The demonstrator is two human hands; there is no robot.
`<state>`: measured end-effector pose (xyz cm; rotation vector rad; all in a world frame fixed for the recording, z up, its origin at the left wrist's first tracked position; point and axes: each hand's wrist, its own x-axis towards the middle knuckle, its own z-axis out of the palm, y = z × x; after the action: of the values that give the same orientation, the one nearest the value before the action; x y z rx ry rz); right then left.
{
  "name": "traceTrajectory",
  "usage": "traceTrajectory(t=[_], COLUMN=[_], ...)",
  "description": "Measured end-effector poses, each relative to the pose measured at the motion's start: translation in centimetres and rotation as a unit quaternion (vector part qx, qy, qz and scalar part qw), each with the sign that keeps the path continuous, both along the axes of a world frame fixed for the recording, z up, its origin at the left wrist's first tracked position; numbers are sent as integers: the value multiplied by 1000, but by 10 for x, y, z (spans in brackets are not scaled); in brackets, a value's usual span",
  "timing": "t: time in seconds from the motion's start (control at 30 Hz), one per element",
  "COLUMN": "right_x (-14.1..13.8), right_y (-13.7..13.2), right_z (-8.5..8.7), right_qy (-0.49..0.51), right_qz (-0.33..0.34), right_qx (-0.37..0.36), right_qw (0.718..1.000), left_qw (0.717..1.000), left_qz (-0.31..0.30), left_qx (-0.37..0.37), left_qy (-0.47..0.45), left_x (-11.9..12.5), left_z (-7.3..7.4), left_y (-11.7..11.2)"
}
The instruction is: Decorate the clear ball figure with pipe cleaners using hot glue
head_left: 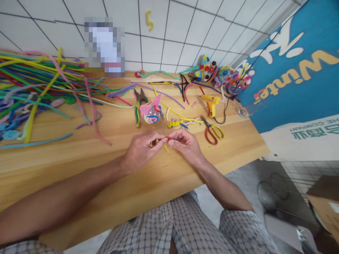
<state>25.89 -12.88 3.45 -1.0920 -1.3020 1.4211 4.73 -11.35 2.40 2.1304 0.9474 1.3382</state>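
Observation:
Above the front part of the wooden table [106, 158], my left hand [144, 146] and my right hand [186, 144] meet fingertip to fingertip. Both are closed, pinching a short red pipe cleaner [167, 138] between them; most of it is hidden by the fingers. A small yellow pipe cleaner piece [166, 148] lies just below my fingertips. Beyond my hands sits a clear ball wrapped in coloured pipe cleaners [150, 113], with pink ear-like pieces on top. Green-handled pliers [137, 109] rest at its left. Scissors [211, 132] with red and yellow handles lie right of my right hand.
Loose pipe cleaners [39, 81] are heaped at the left. A yellow glue gun [211, 104] with a black cord stands at the right. Several decorated balls [205, 70] sit by the tiled wall. A yellow cutter knife [160, 83] and a yellow coil [174, 123] lie nearer.

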Motion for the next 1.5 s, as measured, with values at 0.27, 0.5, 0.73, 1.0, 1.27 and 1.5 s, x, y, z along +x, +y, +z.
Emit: traceTrajectory(t=[0.27,0.5,0.73,1.0,1.27,1.5], right_x=[-2,2,5,1,1,5], right_y=[0,2,3,2,5,26], right_z=[-7,-5,-2,-6,12,26], right_qy=[0,-25,-54,-54,-35,-51], right_qz=[-9,-8,-11,0,10,58], right_qx=[46,29,30,62,12,-6], right_qw=[999,999,998,997,999,997], left_qw=[1000,1000,1000,1000,999,996], left_qz=[2,8,3,3,13,17], left_qx=[-17,-25,-10,-3,23,78], left_qy=[-13,-9,14,14,22,36], left_x=[3,2,0,-1,-1,-3], left_z=[1,-1,-3,-5,2,6], left_y=[0,3,3,4,6,9])
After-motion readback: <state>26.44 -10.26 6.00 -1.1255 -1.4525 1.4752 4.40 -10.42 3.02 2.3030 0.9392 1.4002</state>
